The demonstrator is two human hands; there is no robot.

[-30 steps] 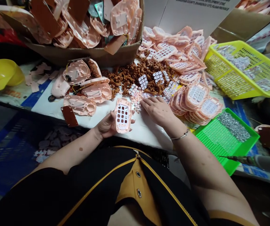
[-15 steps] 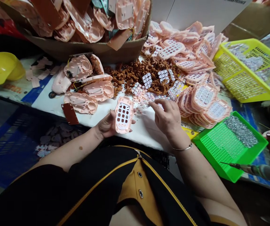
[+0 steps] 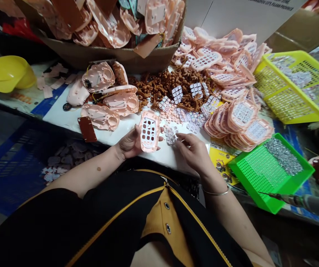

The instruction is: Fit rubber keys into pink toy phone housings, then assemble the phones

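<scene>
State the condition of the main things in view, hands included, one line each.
Left hand: closed around the pink keypad shell.
Pink keypad shell: held, most key holes unfilled.
Right hand: fingers pinching the keypad sheet.
Keypad sheet: held at one edge, apart from the shell.
Stacked shells: top ones fitted with keypads.
Cardboard box: open, heaped with pink parts.
Yellow basket: part-filled.
Green tray: holds metal screws.

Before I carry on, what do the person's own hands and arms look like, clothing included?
Both the left hand and right hand are ungloved, the forearms bare. A thin, silvery bracelet circles the right wrist; none shows on the left. The black top has yellow zip-like trim and a mustard front panel with metal eyelets.
</scene>
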